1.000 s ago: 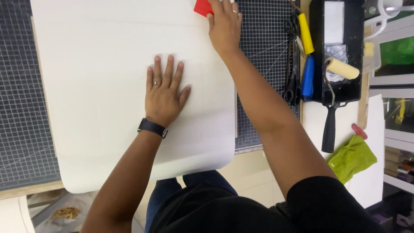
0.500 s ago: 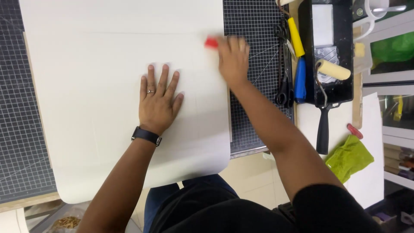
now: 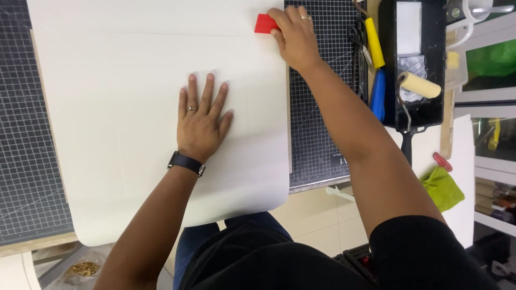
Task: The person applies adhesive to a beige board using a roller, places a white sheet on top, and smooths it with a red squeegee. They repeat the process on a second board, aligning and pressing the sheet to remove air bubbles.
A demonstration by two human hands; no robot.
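A large white sheet (image 3: 118, 80) lies over a dark gridded cutting mat (image 3: 317, 123), its near edge hanging past the table. My left hand (image 3: 201, 121) rests flat on the sheet's middle, fingers spread, with a ring and a black wristwatch. My right hand (image 3: 293, 35) grips a small red scraper (image 3: 265, 24) and presses it onto the sheet near its far right edge.
To the right of the mat lie scissors (image 3: 356, 37), a yellow-and-blue handled tool (image 3: 376, 70) and a black paint tray (image 3: 411, 64) with a foam roller (image 3: 420, 85). A green cloth (image 3: 442, 188) lies lower right. Tiled floor shows below the table edge.
My right hand slid the red scraper down the sheet toward me, then back up toward the far edge. The left hand stayed flat in place.
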